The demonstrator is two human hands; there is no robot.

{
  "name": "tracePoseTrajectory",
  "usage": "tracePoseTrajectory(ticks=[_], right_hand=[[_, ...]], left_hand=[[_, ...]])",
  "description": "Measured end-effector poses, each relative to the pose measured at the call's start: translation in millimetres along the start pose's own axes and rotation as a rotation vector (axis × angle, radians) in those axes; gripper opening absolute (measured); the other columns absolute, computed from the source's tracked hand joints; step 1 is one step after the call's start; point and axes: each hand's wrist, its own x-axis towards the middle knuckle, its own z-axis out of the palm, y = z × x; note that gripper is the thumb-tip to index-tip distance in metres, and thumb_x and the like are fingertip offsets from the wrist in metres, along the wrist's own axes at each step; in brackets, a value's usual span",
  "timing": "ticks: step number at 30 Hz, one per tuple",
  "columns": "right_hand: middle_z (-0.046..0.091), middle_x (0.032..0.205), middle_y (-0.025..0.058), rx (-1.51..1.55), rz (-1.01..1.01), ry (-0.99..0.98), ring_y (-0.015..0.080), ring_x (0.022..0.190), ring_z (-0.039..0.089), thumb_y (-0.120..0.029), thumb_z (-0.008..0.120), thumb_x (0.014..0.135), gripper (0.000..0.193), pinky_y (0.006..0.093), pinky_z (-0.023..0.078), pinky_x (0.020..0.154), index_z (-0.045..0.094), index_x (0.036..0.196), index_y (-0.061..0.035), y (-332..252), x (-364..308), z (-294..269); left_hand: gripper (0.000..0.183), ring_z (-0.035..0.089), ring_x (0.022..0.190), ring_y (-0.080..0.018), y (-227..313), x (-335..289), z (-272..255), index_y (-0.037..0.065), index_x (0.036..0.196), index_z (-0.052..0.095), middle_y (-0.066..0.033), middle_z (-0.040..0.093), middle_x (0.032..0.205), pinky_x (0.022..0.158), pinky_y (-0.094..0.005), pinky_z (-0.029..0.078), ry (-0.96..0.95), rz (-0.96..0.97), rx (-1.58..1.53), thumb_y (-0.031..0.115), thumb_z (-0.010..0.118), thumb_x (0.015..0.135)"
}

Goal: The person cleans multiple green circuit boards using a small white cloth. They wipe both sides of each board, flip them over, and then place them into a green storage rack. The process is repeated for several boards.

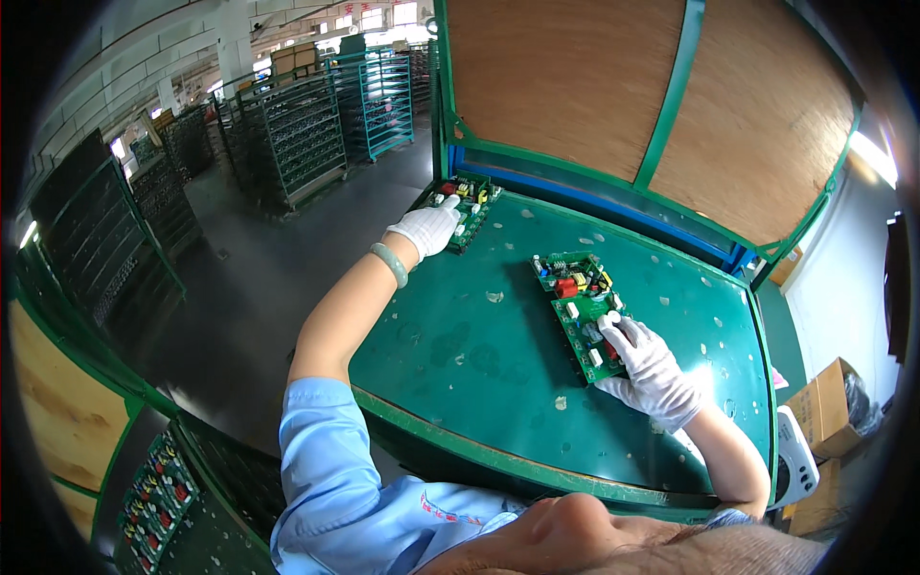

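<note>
In a white glove, my right hand (654, 376) grips the near right end of a green circuit board (583, 331), thumb underneath and fingers on top. This board carries red, yellow and white components and casts a shadow on the green tabletop (460, 355). My left hand (428, 228), also gloved, is stretched out to the far left corner. Its fingers are closed over the left side of a second populated circuit board (471, 203); the underside of that grip is hidden. A pale green bangle (390, 265) circles my left wrist.
A wooden panel in a green frame (565, 77) stands along the table's far side. Dark racks (292, 129) line the floor at left. More circuit boards (158, 503) lie at lower left. A cardboard box (829, 412) and a white device (793, 455) are at right.
</note>
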Motion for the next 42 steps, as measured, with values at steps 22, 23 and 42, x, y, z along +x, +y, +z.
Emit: tracePoseTrajectory(ticks=[22,23,42], right_hand=[[0.063,0.104,0.0182,-0.104,0.206,-0.244,0.0372,0.094,0.063,-0.035,0.090,0.062,0.077,0.0455,0.055,0.083,0.061,0.131,-0.0155,6,69,5],[0.065,0.104,0.0181,-0.102,0.221,-0.220,0.0369,0.096,0.065,-0.036,0.089,0.064,0.075,0.0455,0.055,0.084,0.062,0.131,-0.0155,8,79,11],[0.071,0.102,0.0133,-0.173,0.430,-0.276,0.0327,0.097,0.069,-0.040,0.086,0.072,0.052,0.0419,0.057,0.084,0.068,0.112,-0.0122,13,239,92]], left_hand=[[0.022,0.071,0.086,-0.0266,120,-106,-50,0.013,0.096,0.077,-0.0094,0.075,0.091,0.065,-0.0457,0.053,-0.189,0.164,0.314,0.017,0.058,0.086],[0.020,0.072,0.081,-0.0246,131,-122,-51,0.013,0.087,0.079,-0.0084,0.075,0.086,0.062,-0.0438,0.052,-0.147,0.223,0.281,0.018,0.059,0.084],[0.014,0.068,0.067,-0.0223,118,-134,-22,0.010,0.080,0.073,-0.0075,0.069,0.076,0.048,-0.0385,0.047,0.064,0.372,0.216,0.020,0.063,0.080]])
